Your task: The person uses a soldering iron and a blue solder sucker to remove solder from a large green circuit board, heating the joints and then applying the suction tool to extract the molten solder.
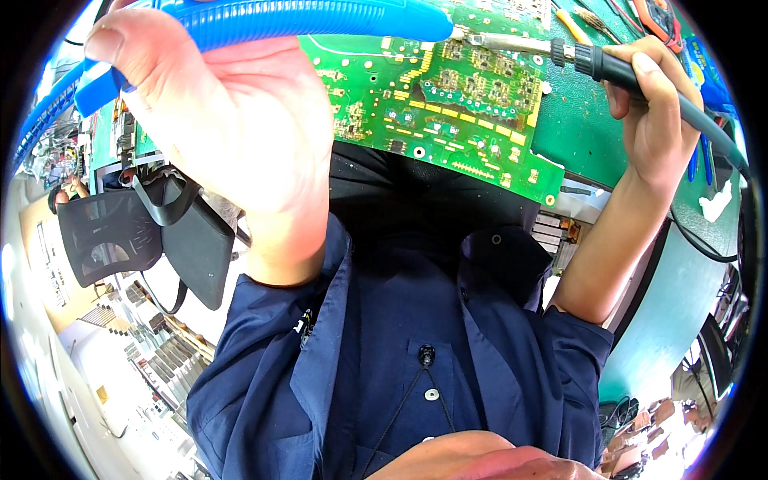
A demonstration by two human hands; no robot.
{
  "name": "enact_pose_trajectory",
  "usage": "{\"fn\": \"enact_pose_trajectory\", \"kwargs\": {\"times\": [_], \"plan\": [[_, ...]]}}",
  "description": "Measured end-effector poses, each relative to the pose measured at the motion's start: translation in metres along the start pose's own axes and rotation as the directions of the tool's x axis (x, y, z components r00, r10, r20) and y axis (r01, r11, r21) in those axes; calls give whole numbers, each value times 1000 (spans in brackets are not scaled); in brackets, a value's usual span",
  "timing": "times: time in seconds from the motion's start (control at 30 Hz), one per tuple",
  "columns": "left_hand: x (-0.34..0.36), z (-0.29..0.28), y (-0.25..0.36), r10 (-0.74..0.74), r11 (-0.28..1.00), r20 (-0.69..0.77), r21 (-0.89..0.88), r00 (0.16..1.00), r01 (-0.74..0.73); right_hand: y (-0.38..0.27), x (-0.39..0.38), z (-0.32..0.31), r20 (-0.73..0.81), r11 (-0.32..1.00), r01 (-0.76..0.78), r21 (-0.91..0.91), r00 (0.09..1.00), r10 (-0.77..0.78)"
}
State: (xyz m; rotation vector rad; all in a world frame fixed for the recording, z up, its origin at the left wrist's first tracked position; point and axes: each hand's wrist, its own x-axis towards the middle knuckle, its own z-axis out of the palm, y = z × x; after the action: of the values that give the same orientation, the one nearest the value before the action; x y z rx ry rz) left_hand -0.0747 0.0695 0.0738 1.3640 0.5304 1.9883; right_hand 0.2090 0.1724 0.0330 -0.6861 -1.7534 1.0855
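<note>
My left hand (pixel 240 128) is closed around a blue ribbed tool (pixel 320 18) that looks like a solder sucker, its thumb on the near side. The narrow tip points right, over the circuit board. In my right hand (pixel 660 104) is a soldering iron (pixel 588 60), gripped by its black handle, with its metal barrel pointing left. The two tools' tips meet or nearly meet above the far part of the board; exact contact is too small to tell. Beneath them lies a large green circuit board (pixel 448 144), its near edge reaching past the table's front.
A green mat (pixel 576 128) covers the bench. At the far right lie a yellow-handled tool (pixel 570 26), a brush (pixel 596 24), a red multimeter (pixel 660 20) and crumpled white tissue (pixel 716 204). The iron's cable (pixel 712 132) trails right. A black chair (pixel 112 232) stands left.
</note>
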Motion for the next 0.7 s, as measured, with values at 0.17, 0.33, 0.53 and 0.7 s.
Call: {"fn": "enact_pose_trajectory", "kwargs": {"times": [0.17, 0.33, 0.53, 0.7], "plan": [[-2, 3, 2, 0, 1000, -23, 25, 1000, 1, 0, 1, 1, 19, 1000, 16, 7, 1000, -16], [-1, 2, 1, 11, 1000, -35, 10, 999, -11, 0, 1, 0, 7, 1000, -1, 12, 1000, 1], [-6, 35, -18, 230, 967, -62, 128, 971, -221, 1, 0, 1, -3, 1000, -10, 6, 1000, 10], [-6, 28, -26, 327, 936, -88, 169, 941, -309, 0, 1, 1, 12, 1000, -2, 5, 1000, 2]]}}
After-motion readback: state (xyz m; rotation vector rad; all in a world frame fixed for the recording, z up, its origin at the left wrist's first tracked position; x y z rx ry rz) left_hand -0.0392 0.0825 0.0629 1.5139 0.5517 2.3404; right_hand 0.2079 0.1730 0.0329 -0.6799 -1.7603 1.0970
